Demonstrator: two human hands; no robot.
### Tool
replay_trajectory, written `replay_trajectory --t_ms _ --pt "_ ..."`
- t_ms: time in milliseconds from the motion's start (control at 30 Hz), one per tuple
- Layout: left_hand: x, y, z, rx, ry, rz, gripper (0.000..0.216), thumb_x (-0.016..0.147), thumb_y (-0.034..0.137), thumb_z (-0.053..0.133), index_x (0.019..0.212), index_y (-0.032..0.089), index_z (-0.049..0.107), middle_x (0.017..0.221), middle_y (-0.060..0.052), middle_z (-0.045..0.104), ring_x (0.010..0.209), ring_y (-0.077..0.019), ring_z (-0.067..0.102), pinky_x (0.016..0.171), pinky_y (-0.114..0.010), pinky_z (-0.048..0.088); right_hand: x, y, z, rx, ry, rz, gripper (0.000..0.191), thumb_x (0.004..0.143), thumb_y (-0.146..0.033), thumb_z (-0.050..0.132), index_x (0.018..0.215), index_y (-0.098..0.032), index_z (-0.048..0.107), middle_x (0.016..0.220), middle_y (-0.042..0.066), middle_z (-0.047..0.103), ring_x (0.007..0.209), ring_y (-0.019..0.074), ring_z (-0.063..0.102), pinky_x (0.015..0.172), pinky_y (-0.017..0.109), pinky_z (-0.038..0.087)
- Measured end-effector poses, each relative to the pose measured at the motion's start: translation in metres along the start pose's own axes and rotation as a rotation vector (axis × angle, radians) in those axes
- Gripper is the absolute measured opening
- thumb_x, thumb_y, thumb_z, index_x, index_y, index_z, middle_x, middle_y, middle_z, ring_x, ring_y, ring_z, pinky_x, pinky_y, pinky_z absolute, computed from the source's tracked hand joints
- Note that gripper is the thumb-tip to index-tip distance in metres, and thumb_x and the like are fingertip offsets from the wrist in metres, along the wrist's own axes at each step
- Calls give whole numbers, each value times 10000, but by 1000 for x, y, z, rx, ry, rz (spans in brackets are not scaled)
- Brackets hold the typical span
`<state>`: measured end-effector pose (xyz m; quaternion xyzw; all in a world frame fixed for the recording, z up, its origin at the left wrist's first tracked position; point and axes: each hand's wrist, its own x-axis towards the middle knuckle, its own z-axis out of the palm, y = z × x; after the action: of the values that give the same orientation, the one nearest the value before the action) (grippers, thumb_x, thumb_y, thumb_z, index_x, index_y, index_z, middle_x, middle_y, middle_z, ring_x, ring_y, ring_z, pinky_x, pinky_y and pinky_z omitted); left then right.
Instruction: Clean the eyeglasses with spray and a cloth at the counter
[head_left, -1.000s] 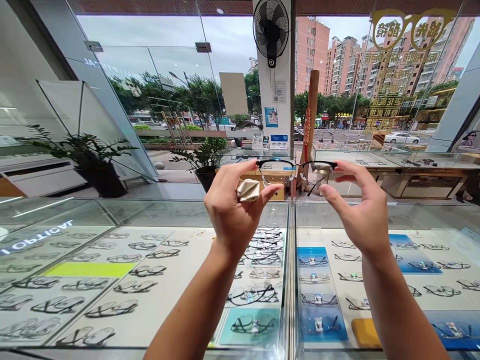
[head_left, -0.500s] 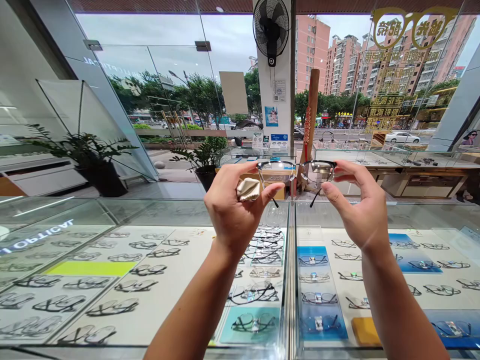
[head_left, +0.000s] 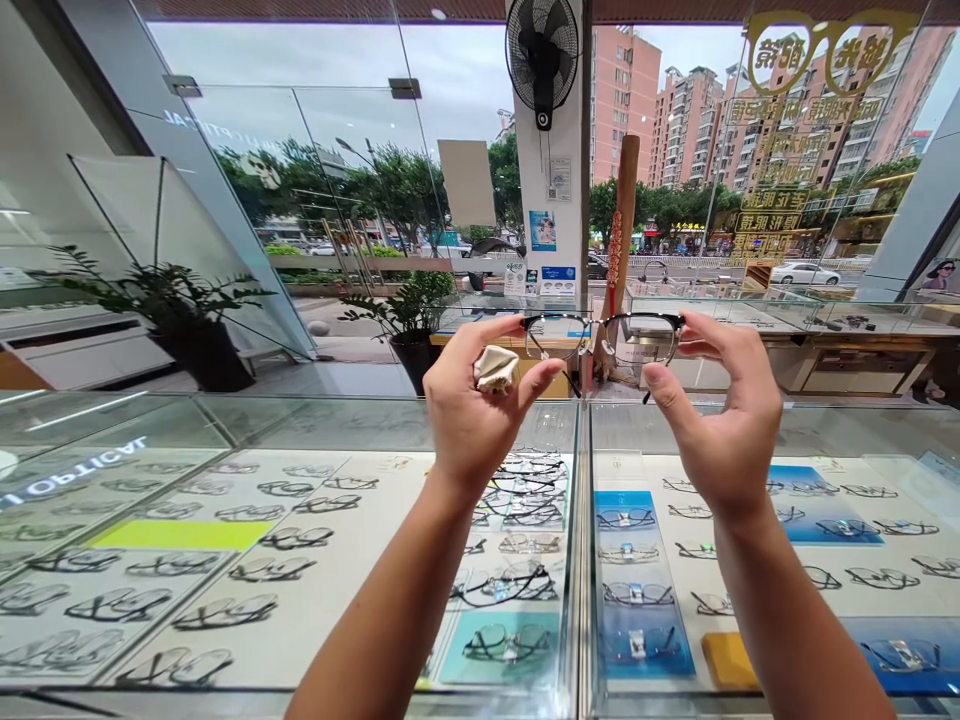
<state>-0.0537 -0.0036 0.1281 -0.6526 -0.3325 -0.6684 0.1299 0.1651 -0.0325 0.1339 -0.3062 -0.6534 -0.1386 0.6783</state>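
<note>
A pair of eyeglasses (head_left: 600, 338) with dark upper rims and clear lenses is held up in front of me, above the glass display case. My left hand (head_left: 476, 405) pinches its left end between thumb and fingers. A crumpled pale cloth (head_left: 496, 369) is tucked in the same palm. My right hand (head_left: 724, 410) grips the right end of the frame, thumb below and index finger on top. The temples point down and away beneath the lenses, partly hidden.
Glass display cases (head_left: 375, 580) full of eyeglasses lie below my arms, with a metal seam between them. Beyond stand potted plants (head_left: 199, 330), a white pillar with a black fan (head_left: 541, 60), a wooden post (head_left: 624, 230), another counter (head_left: 847, 345) and large windows onto a street.
The eyeglasses have tilted and shifted slightly right and up, with both hands moving along. The left hand still keeps the cloth in its palm.
</note>
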Motion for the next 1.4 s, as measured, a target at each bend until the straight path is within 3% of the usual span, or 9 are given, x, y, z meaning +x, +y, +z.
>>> replay_trajectory --t_ms 200,433,633,867,1067,1267,1400 --pt "0 0 3 -20 -17 -45 529 812 596 818 1158 211 710 1054 -64 765 906 -201 716 802 -327 582 -1 0 1 -31 33 -78 401 910 -336 738 1300 -279 668 1171 61 719 1047 274 682 961 528 583" --pt "-2 -3 7 -52 -3 -76 563 788 585 844 1174 201 697 1075 -87 759 908 -204 724 777 -321 592 -5 -8 2 -54 -16 13 431 912 -428 710 1330 -337 660 1228 86 696 1186 350 629 1076 626 517" --pt "-2 -4 11 -82 22 -69 555 791 577 845 1171 207 681 1104 -82 739 1008 -220 726 837 -333 599 -6 -8 3 -50 -26 3 470 909 -400 709 1370 -336 643 1275 92 681 1235 353 610 1104 628 502" --pt "-6 -3 14 -5 145 5 586 781 569 861 1191 207 649 1124 -81 704 1025 -230 696 863 -361 588 -7 -4 8 40 -32 64 442 925 -344 687 1366 -359 653 1323 59 692 1223 303 642 1081 577 536" --pt "-13 -6 13 67 199 45 627 806 466 876 1313 218 602 1277 -100 666 816 -161 661 733 -331 561 -8 1 10 203 -90 239 406 954 -381 656 1354 -313 674 1369 76 712 1187 268 695 1019 510 588" --pt "-12 -7 16 57 198 81 654 822 490 856 1355 236 576 1316 -110 657 1090 -249 695 762 -334 590 -8 0 12 258 -46 268 359 969 -381 643 1312 -293 701 1319 76 741 1154 243 719 990 460 611" --pt "-13 -9 19 3 183 93 647 850 473 835 1387 248 554 1349 -112 642 1042 -228 715 749 -330 599 -6 0 12 292 -22 309 341 974 -406 633 1269 -264 728 1269 81 760 1101 233 734 966 442 623"
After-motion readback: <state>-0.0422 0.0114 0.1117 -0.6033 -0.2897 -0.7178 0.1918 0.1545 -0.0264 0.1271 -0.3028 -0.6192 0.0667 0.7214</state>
